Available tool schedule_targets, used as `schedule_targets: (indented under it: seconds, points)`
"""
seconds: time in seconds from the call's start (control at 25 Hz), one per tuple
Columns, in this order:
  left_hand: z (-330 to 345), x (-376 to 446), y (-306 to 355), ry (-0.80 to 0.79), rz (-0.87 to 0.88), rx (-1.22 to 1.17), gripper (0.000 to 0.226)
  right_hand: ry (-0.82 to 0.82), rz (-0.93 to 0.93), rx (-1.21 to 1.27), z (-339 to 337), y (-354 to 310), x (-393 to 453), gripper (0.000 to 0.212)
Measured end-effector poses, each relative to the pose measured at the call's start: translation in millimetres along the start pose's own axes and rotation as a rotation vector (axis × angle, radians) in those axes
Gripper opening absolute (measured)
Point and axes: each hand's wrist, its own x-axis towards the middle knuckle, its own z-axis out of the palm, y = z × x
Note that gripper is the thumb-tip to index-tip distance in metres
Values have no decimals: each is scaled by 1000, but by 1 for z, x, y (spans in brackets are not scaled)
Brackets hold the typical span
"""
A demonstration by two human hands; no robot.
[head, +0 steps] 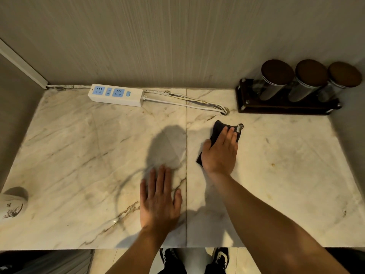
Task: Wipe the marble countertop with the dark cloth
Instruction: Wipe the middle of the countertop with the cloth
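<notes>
Nearest, the left hand (160, 196) lies flat and open on the marble worktop (79, 155), fingers spread, grasping nothing; it looks to serve as a brace. Off at the near left edge stands a pale cup (12, 202), well apart from both hands.

Farther in and to the right of the seam in the marble, the right hand (220, 153) presses palm-down on the dark cloth (217, 128), fingers stretched out rather than clenched, so its grip is a flat press and not a pinch. The cloth is bunched under the palm, with folds showing beyond the fingertips and at the wrist side. It appears soft, light and limp, so it should slide easily on the smooth stone and will likely crumple unless held down over a broad area. A small light tag (239, 129) sits at its far right corner.

Farthest, a power strip (116, 94) and its cables (187, 102) lie along the wall, and a rack of jars (292, 91) stands far right.
</notes>
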Motion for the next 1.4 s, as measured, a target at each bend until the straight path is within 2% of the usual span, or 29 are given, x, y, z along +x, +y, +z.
schedule_targets:
  seconds: [0.24, 0.68, 0.88, 1.0, 1.12, 1.4]
  points:
    - [1, 0, -1, 5, 1, 56, 65, 79, 67, -5, 0, 25, -59, 69]
    - [1, -3, 4, 40, 13, 12, 63, 49, 61, -23, -5, 57, -144, 70]
    - [-6, -3, 20, 6, 146, 106, 63, 45, 7, -49, -9, 67, -166, 68]
    - [-8, 1, 37, 48, 190, 56, 54, 17, -64, -70, -14, 77, -172, 67]
    - [-7, 6, 62, 73, 203, -19, 55, -15, -195, -88, -21, 94, -172, 67]
    - [16, 13, 94, 108, 47, -186, 60, -152, -595, -103, -41, 145, -150, 69]
